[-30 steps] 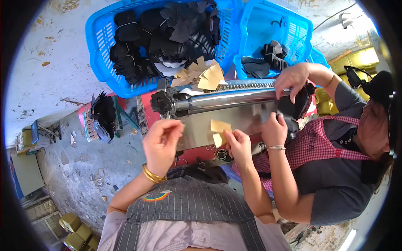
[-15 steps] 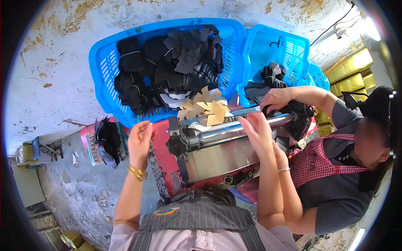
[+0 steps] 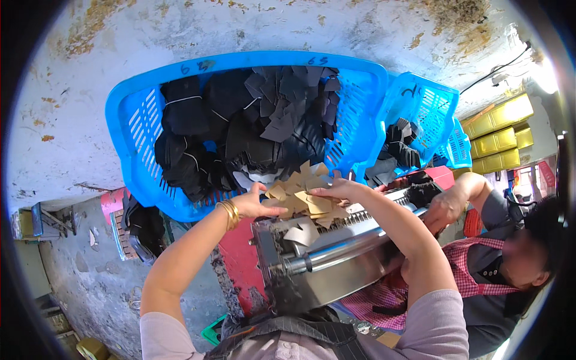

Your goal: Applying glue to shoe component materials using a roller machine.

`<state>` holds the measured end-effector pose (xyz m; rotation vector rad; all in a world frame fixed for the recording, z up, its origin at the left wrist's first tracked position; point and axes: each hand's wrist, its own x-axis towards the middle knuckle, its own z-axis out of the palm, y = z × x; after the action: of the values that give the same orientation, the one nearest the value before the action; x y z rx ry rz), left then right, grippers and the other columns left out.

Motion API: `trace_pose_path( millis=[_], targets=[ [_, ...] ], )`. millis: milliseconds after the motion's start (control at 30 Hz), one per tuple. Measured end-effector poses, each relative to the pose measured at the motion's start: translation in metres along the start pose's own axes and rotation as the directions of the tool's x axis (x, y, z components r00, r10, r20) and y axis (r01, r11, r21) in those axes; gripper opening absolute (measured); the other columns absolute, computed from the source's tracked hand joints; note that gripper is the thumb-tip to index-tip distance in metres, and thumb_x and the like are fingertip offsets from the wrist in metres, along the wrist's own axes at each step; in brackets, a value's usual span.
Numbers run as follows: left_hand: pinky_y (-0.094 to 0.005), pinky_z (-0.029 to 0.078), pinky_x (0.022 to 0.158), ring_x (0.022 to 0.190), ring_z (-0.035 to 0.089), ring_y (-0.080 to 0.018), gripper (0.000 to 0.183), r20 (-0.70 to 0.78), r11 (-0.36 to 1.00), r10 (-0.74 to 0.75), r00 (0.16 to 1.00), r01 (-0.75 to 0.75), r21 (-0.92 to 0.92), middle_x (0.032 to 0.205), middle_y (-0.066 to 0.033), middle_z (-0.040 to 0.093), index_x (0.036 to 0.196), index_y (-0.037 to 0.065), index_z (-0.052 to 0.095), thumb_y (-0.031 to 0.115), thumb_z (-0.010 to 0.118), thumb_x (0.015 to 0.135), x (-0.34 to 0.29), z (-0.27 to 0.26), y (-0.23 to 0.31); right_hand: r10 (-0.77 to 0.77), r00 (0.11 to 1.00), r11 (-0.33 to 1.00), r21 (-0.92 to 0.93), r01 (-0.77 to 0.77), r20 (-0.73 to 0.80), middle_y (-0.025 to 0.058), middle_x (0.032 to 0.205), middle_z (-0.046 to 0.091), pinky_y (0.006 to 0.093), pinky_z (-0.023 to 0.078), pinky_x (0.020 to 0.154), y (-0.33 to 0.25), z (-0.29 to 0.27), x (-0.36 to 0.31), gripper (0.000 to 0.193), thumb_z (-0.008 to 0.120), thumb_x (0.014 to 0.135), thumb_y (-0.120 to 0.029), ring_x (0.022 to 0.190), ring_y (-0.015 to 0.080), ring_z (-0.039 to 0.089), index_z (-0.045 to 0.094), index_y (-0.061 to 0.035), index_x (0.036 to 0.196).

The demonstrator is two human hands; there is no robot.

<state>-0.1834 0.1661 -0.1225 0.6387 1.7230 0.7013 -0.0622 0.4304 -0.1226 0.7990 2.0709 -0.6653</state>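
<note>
A loose pile of tan cut pieces (image 3: 294, 191), thin and angular, lies at the back edge of a metal roller machine (image 3: 336, 279). My left hand (image 3: 258, 204), with gold bangles at its wrist, is against the pile's left side, thumb and fingers apart. From the right, my right hand (image 3: 339, 188) reaches over the machine, fingers stretched onto the pieces. Both hands flank the pile; whether any piece is gripped I cannot tell. A pale curled scrap (image 3: 302, 233) rests in front of the pile, near the shiny roller (image 3: 342, 249).
Behind the pile stands a big blue basket (image 3: 240, 59) holding bundled black pieces (image 3: 186, 114). More blue baskets (image 3: 441, 96) stand to its right. A co-worker in a red checked apron sits at the right, with a hand (image 3: 447, 207) at the machine's right end.
My hands have come from apart, raised either side of the machine, to both sides of the tan pile. The co-worker's hand is lower, farther right. The view has shifted, and the machine looks more tilted.
</note>
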Motion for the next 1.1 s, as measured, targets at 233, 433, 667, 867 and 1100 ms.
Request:
trace_pose_path(
  millis=[233, 433, 667, 867, 1100],
  targets=[
    [-0.0302, 0.034, 0.098, 0.115, 0.044, -0.0248, 0.120, 0.085, 0.957, 0.080, 0.993, -0.053, -0.286, 0.123, -0.0226, 0.043, 0.130, -0.010, 0.002, 0.043, 0.083, 0.058, 0.036, 0.016, 0.016, 0.186, 0.980, 0.773, 0.604, -0.194, 0.075, 0.0158, 0.114, 0.052, 0.0385, 0.049, 0.079, -0.027, 0.010, -0.004, 0.122, 0.078, 0.055, -0.057, 0.097, 0.0263, 0.058, 0.001, -0.0012, 0.131],
    [-0.0339, 0.048, 0.082, 0.109, 0.050, -0.0239, 0.120, 0.110, 0.943, -0.099, 0.989, 0.129, -0.308, 0.122, -0.0200, 0.044, 0.133, -0.005, -0.002, 0.041, 0.082, 0.060, 0.063, 0.019, 0.041, 0.091, 0.986, 0.574, 0.802, -0.169, 0.143, 0.0130, 0.113, 0.054, 0.0331, 0.052, 0.076, -0.031, 0.021, 0.007, 0.098, 0.075, 0.061, -0.055, 0.094, 0.0215, 0.059, 0.028, -0.0070, 0.131],
    [-0.0428, 0.052, 0.074, 0.102, 0.054, -0.0251, 0.100, 0.106, 0.879, -0.141, 0.984, 0.174, -0.444, 0.118, -0.0153, 0.047, 0.133, 0.005, 0.016, 0.027, 0.083, 0.061, 0.075, 0.025, 0.031, 0.229, 0.949, 0.578, 0.754, -0.312, 0.217, 0.0046, 0.119, 0.054, 0.0383, 0.048, 0.079, -0.019, 0.009, 0.018, 0.079, 0.074, 0.063, -0.054, 0.093, 0.0208, 0.060, 0.048, -0.0087, 0.122],
    [-0.0366, 0.051, 0.082, 0.102, 0.055, -0.0225, 0.072, 0.168, 0.716, 0.069, 0.983, 0.068, -0.695, 0.113, -0.0127, 0.051, 0.126, 0.001, 0.030, 0.000, 0.074, 0.069, 0.086, 0.029, 0.026, -0.126, 0.973, 0.307, 0.940, -0.148, 0.195, 0.0160, 0.122, 0.047, 0.0444, 0.053, 0.074, -0.019, 0.008, 0.003, 0.070, 0.076, 0.069, -0.014, 0.092, 0.0268, 0.060, 0.037, -0.0071, 0.127],
    [-0.0314, 0.051, 0.070, 0.097, 0.057, -0.0199, 0.066, 0.293, 0.675, 0.100, 0.951, 0.151, -0.722, 0.113, -0.0110, 0.052, 0.130, 0.004, 0.030, 0.004, 0.069, 0.076, 0.062, 0.019, 0.043, 0.110, 0.992, 0.258, 0.965, 0.038, -0.069, 0.0177, 0.111, 0.049, 0.0483, 0.052, 0.074, -0.028, 0.013, -0.032, 0.077, 0.069, 0.068, 0.004, 0.096, 0.0321, 0.057, 0.023, -0.0073, 0.128]
  ],
)
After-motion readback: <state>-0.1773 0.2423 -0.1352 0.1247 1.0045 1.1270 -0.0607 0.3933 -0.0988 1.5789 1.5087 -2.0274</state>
